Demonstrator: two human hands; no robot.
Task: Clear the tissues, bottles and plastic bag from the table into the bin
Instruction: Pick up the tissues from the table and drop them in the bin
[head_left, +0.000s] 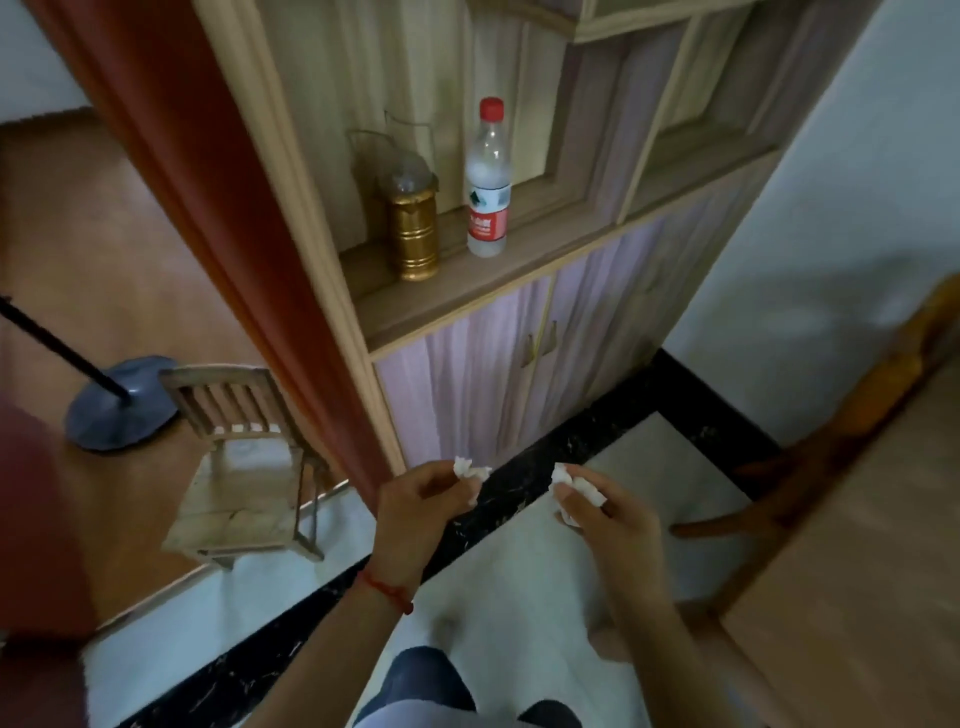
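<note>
My left hand (421, 506) is closed around a crumpled white tissue (470, 472), held out in front of me over the floor. My right hand (608, 519) grips a second crumpled white tissue (576, 491) at about the same height, a little to the right. A clear plastic bottle (487, 182) with a red cap and red label stands upright on the cabinet shelf above. No bin is in view. A corner of the wooden table (857, 597) shows at the lower right.
A wooden cabinet (519, 374) with pale doors stands ahead. A gold lantern (413, 228) sits beside the bottle. A small wooden chair (244, 467) and a fan base (119, 402) are at the left, beyond a red door frame (208, 208). A chair leg (769, 514) juts out at the right.
</note>
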